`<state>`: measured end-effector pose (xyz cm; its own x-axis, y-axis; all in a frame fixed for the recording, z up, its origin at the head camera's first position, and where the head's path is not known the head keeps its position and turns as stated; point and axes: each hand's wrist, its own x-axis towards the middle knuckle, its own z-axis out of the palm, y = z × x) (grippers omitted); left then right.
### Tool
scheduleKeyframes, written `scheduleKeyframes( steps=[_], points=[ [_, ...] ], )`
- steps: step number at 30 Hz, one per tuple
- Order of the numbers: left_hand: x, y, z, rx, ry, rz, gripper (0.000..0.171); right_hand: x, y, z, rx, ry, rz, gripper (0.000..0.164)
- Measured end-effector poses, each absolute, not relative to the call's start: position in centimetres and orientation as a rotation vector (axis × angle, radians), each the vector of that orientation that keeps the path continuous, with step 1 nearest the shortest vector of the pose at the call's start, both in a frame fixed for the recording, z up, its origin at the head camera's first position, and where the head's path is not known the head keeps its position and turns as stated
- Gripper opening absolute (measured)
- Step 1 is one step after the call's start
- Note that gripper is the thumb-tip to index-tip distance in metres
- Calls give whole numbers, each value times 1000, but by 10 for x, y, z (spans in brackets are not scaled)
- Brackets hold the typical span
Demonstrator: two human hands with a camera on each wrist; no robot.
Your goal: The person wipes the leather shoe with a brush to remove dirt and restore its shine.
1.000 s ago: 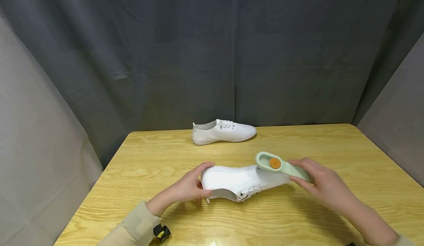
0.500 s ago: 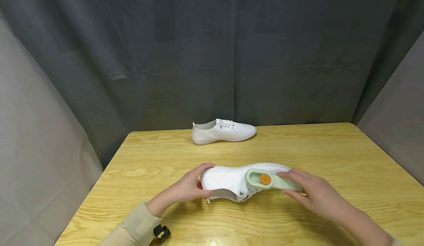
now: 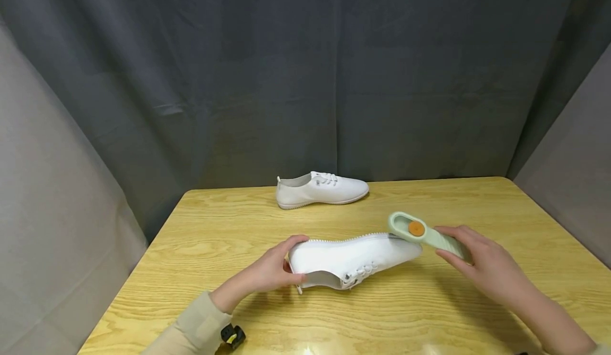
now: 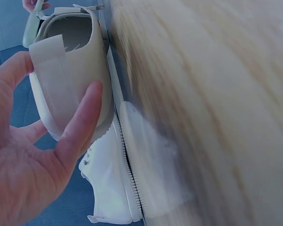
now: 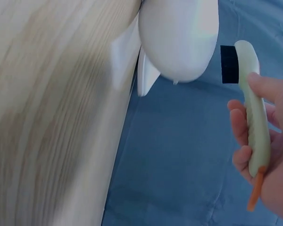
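A white lace-up shoe (image 3: 334, 257) is tipped on its side over the table, its opening facing me and its ridged sole edge turned away. My left hand (image 3: 274, 270) grips it by the heel, thumb at the opening; the left wrist view shows the fingers around the heel counter (image 4: 68, 80). In my right hand (image 3: 491, 265) is a pale green brush (image 3: 431, 235) with an orange button. Its head overlaps the far edge of the toe in the head view. From the right wrist, the dark bristles (image 5: 229, 64) face the toe (image 5: 179, 42) with a gap between.
A second white shoe (image 3: 324, 190) stands upright on its sole near the back of the wooden table (image 3: 229, 217). Dark grey cloth (image 3: 267, 79) hangs behind the table, with paler cloth (image 3: 57, 196) at the left side.
The brush first moved down and left across the shoe's laces, then up and right to the toe's far edge. My left hand and the shoe it holds have stayed nearly still.
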<state>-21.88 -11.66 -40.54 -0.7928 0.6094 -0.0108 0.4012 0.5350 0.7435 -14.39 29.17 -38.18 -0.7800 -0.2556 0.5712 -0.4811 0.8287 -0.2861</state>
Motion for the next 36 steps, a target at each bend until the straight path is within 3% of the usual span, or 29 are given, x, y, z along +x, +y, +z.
scheduleKeyframes(
  steps=[12,29,36],
  points=[
    [-220,-116,-405,882,2530,1090,80,-135,256,-380,909,-2397,529,55],
    [-221,-115,-403,869,2563,1037,76,-142,321,-394,529,-2525,522,44],
    [-220,-116,-404,866,2560,1019,76,-137,311,-395,611,-2486,615,48]
  ],
)
